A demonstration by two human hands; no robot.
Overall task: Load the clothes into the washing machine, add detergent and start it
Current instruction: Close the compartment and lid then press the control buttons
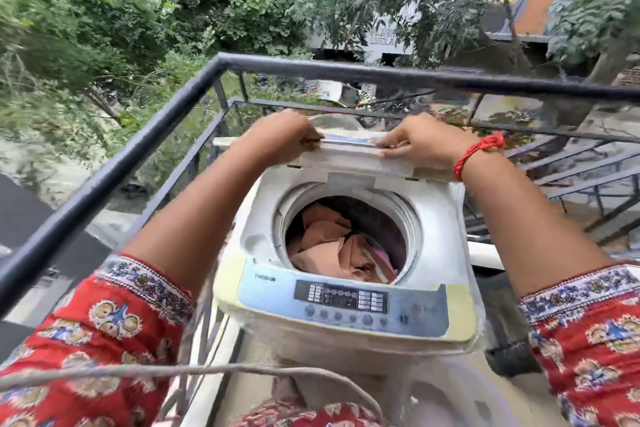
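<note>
The folded lid (356, 158) — stiff, light — is being gripped at its top edge by both hands (284, 135) (419, 146); clothes (339, 246) are lying inside.

Black metal railing (104, 180) runs diag. from lower left up to a corner at top centre, then across to the right edge. A 2nd, lower rail frame (221, 121) sits just beyond it. Dense green trees (104, 10) fill upper left & top. Behind the foliage, upper right: a bldg w/ an orange wall (540, 10), a yellow patch above it, partly hidden by leaves. Dark metal stair rails (571, 166) at right. Grey cable (207, 371) curves across the bottom, blurred. Black block (512, 357) at lower right, unclear what.
</note>
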